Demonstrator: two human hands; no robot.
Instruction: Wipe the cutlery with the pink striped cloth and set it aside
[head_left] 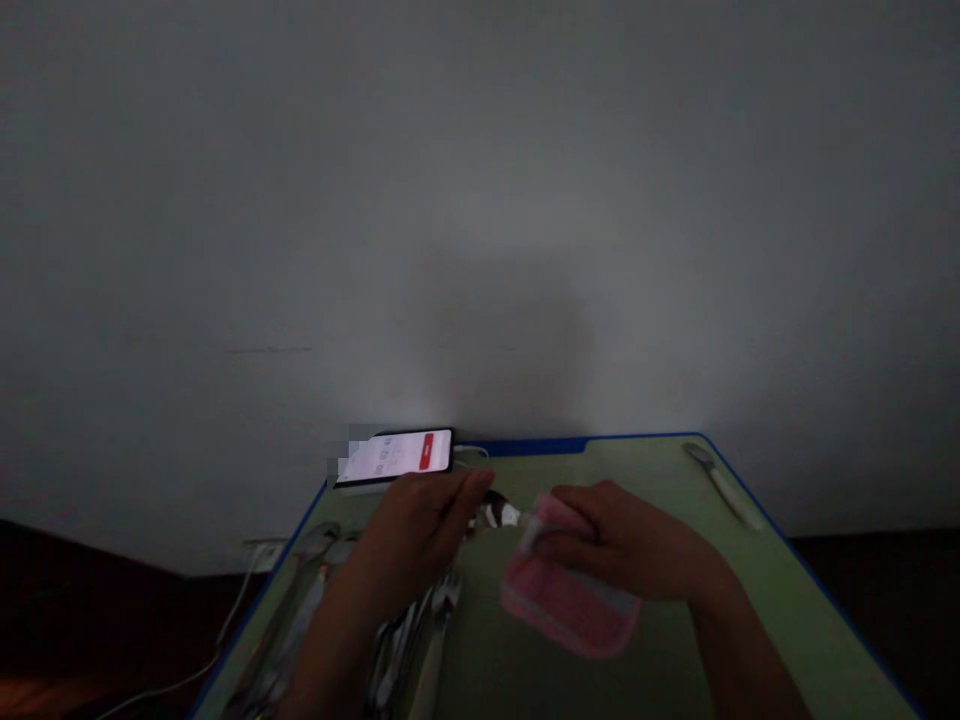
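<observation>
My left hand (424, 525) is closed around one end of a shiny metal spoon (499, 514), held above the table. Only a bright curved part of the spoon shows between my hands. A pink cloth with pale grey edges (574, 610) is pinched in my right hand (619, 535) and hangs below it. The cloth meets the spoon's other end, which its folds and my fingers hide. Below my left forearm lie a fork (442, 610) and several other pieces of cutlery, partly covered by the arm.
A lit phone (405, 455) leans at the table's back left, with a white cable (472, 455) beside it. At the far right lies another spoon with a pale handle (727, 492). The pale green table (660, 650) has a blue edge and meets a grey wall (517, 220).
</observation>
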